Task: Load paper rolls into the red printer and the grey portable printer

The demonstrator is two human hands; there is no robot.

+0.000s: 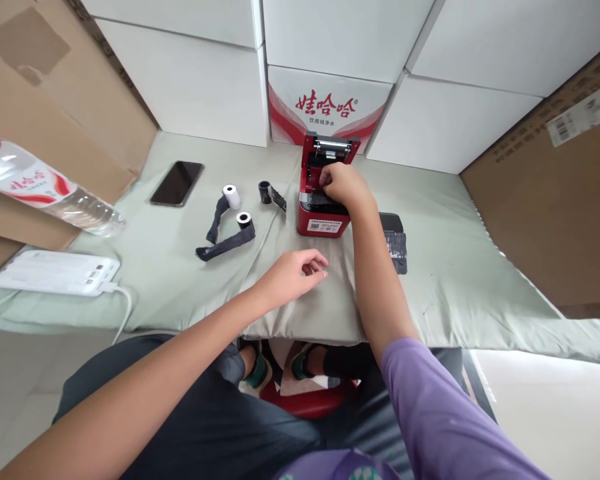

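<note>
A small red printer (306, 224) stands on the cloth-covered surface with its lid raised. My right hand (349, 188) reaches into its open top, fingers curled. Whatever is between those fingertips is hidden. My left hand (297, 272) hovers in front of the printer, fingers loosely bent and apart, holding nothing. To the left lie a white paper roll (233, 198) and a second roll (251, 227), each with a dark strip trailing off. Closer to the printer is a small black roll (265, 193) with a short loose end. A black piece (399, 253) lies partly behind my right forearm.
A phone (177, 183) lies at the back left. A white power bank (57, 272) with a cable sits near the left edge, below a tilted water bottle (45, 183). White boxes (325, 100) line the back; cardboard cartons (555, 200) flank both sides.
</note>
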